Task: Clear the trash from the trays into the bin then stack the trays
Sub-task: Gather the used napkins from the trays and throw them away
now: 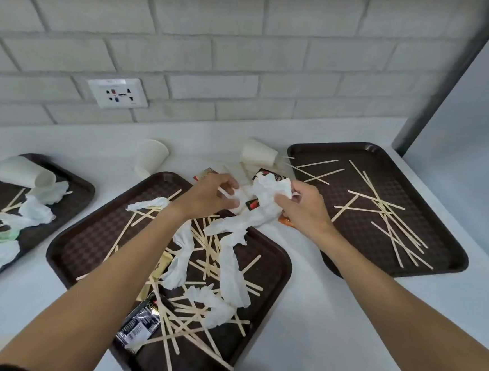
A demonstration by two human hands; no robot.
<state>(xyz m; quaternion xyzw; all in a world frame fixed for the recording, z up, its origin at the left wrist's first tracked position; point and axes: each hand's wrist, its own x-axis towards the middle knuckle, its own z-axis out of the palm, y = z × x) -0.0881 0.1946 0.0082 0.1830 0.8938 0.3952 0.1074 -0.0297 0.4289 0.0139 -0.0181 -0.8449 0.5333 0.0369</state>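
Note:
Three brown trays lie on the white counter: left tray (82, 185), middle tray (87, 240), right tray (437, 253). The middle tray holds wooden stir sticks (194, 322), crumpled white tissues (233, 275) and a black packet (140, 323). My right hand (303, 207) grips a crumpled white tissue (268, 199) above the gap between the middle and right trays. My left hand (210, 194) has curled fingers pinching the same tissue's left end. Only sticks lie on the right tray. No bin is in view.
Paper cups lie tipped over: one (26, 172) on the left tray, one (152, 156) behind the middle tray, one (259, 152) by the right tray. Sachets (267, 177) lie under my hands. A brick wall with a socket (117, 92) stands behind.

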